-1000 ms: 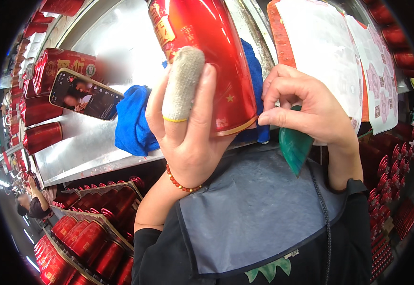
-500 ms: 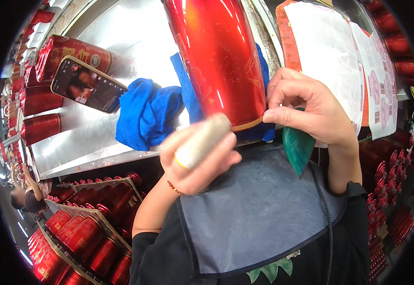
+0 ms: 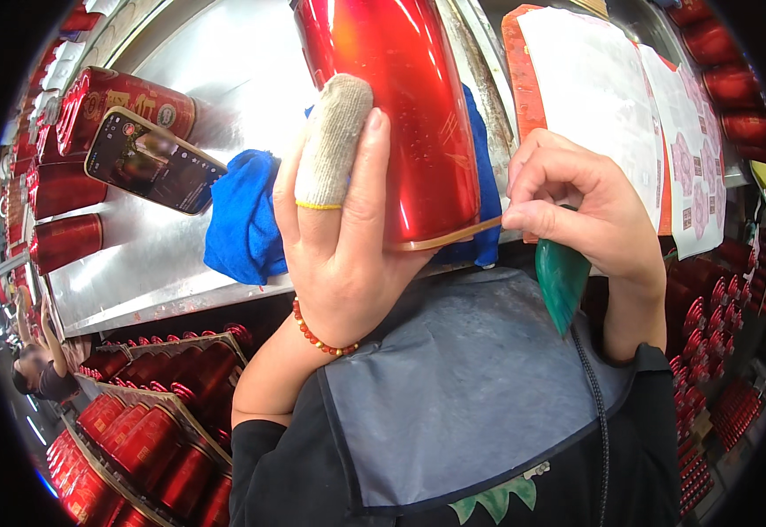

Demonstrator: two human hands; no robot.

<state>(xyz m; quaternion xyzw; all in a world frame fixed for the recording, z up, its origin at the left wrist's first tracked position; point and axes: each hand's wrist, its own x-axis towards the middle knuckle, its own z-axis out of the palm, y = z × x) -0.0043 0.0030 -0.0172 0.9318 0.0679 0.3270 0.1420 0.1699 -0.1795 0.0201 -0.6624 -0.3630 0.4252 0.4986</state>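
A glossy red metal cylinder (image 3: pixel 427 167) lies lengthwise over blue cloth, its near end toward me. My left hand (image 3: pixel 334 255) grips its left side near that end, fingers stretched along the wall and thumb hidden. A knitted, yellow-edged finger sleeve (image 3: pixel 330 145) covers one finger. My right hand (image 3: pixel 589 206) is closed, thumb and forefinger pinching a thin tan strip (image 3: pixel 479 230). The strip runs along the cylinder's near rim, and its right end stands off the rim. From the same hand hangs a green pointed, flat piece like a scraper (image 3: pixel 562 285), its top hidden by the fingers.
A crumpled blue cloth (image 3: pixel 242 215) lies left of the cylinder. Beyond it a phone (image 3: pixel 150 162) leans against red canisters (image 3: pixel 133 105). White printed sheets (image 3: pixel 589 97) lie on the right. Racks of red cylinders (image 3: pixel 141 439) stand below the metal bench (image 3: pixel 128 285). A person (image 3: pixel 45 369) shows far left.
My left hand has moved up and forward onto the cylinder's left side. The right hand has shifted slightly right, drawing the strip's end away from the rim.
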